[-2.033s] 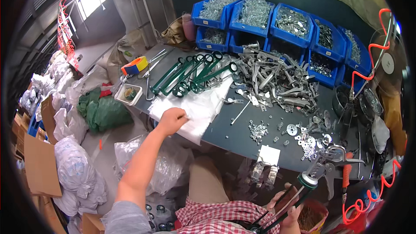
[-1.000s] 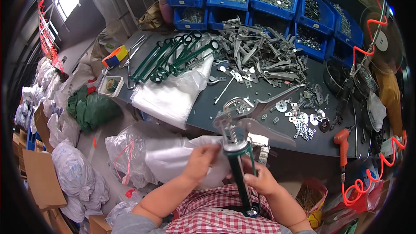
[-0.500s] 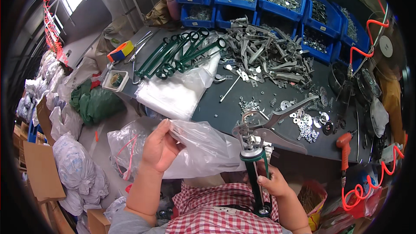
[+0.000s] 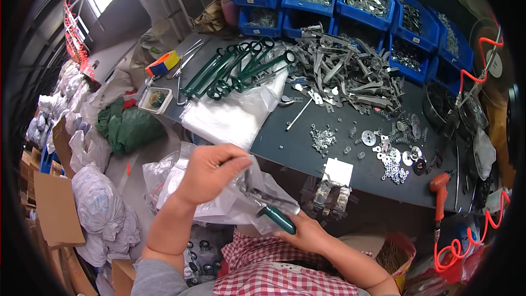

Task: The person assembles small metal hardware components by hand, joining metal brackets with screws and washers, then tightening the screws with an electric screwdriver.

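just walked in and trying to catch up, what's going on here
A person's left hand grips a clear plastic bag while the right hand holds a green-and-metal tool, its metal end apparently inside the bag. On the bench, green frames lie partly on stacked white plastic bags, beside a heap of grey metal parts.

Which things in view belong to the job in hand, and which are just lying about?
Job in hand:
green-framed gun, right hand
clear plastic bag around part of it, left hand
plastic bag stack, probably the supply

Apparently just lying about:
tape roll
orange power tool
green bundle
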Available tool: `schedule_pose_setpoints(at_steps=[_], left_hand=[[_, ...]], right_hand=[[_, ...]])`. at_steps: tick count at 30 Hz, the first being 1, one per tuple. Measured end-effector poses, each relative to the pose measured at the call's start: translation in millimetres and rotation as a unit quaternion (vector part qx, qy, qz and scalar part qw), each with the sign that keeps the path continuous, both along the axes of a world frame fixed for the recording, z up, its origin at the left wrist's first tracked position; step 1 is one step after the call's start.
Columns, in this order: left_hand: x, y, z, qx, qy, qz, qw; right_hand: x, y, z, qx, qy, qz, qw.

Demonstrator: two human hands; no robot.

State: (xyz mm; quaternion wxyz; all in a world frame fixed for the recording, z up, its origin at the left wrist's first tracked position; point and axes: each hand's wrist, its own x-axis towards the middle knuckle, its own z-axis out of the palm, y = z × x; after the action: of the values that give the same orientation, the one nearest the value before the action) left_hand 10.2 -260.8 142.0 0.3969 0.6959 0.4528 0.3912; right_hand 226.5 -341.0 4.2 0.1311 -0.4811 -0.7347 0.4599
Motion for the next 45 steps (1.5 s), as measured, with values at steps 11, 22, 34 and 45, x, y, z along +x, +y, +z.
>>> schedule_pose_setpoints(at_steps=[11, 22, 34, 45], left_hand=[[42.9, -75.0, -67.3, 0.390, 0.243, -0.214, 0.862], [38.0, 10.0, -70.4, 0.468, 0.260, 0.138, 0.833], [-3.2, -65.7, -140.6, -0.076, 0.165, -0.514, 0.838], [38.2, -74.9, -125.0, -0.264, -0.374, 0.206, 0.865]], right_hand=[[-0.2, 28.4, -6.0, -0.171, 0.299, -0.062, 0.937], [15.7, 10.2, 0.9, -0.153, 0.443, -0.151, 0.870], [83.7, -50.4, -21.7, -0.180, 0.443, -0.126, 0.869], [69.5, -28.9, -8.7, -0.207, 0.285, -0.012, 0.936]])
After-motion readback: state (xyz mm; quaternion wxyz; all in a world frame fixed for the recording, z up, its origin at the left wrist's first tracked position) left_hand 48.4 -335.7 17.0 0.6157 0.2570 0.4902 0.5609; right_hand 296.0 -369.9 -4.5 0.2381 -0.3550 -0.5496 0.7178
